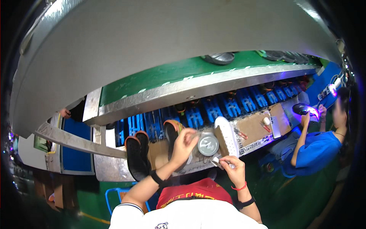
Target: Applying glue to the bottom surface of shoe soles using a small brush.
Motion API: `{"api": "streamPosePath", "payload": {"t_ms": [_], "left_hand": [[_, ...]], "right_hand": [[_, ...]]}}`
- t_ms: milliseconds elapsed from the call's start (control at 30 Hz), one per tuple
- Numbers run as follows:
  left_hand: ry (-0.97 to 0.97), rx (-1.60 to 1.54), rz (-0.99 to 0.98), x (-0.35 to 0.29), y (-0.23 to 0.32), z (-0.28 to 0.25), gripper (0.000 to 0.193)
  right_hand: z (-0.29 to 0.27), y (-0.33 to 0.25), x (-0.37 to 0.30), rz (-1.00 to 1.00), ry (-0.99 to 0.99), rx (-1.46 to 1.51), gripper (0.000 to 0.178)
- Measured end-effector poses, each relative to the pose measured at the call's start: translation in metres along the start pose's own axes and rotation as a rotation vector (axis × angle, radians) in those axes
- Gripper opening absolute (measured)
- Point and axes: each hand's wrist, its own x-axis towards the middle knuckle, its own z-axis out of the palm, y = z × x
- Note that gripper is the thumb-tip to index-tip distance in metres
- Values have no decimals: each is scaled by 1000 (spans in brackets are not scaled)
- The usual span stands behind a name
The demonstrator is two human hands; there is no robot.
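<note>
My left hand is raised over the bench, fingers curled together at the tips; whatever may be between them is too small to make out. A dark shoe with an orange edge stands beside it. My right hand pinches a small white and silvery piece near the bench's front edge. Between the hands sits a round metal tin with grey contents. Just to its right a white shoe sole stands on its side against brown cardboard. Two dark shoe pieces lie farther left.
Behind the bench runs a rack of blue shoe holders, under a metal-edged green conveyor carrying dark soles. Red-handled tools lie on cardboard to the right. A co-worker in blue sits there, holding a lit shoe. A grey panel overhangs everything.
</note>
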Motion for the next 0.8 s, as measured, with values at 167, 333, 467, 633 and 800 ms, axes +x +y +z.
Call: {"api": "streamPosePath", "payload": {"t_ms": [167,333,467,633,800], "left_hand": [[297,778,-247,-105,-71,-90,41],[131,853,-191,-119,-108,-125,38],[33,854,-277,-109,-128,-120,29],[7,857,-373,-100,-138,-124,19],[-201,920,-310,-89,-129,-133,18]], "right_hand": [[41,25,14,-130,-4,-237,10],[70,56,36,-173,-25,-421,10],[84,80,56,-200,-70,-538,10],[92,99,67,-180,-110,-553,11],[96,109,71,-159,-131,-575,11]]}}
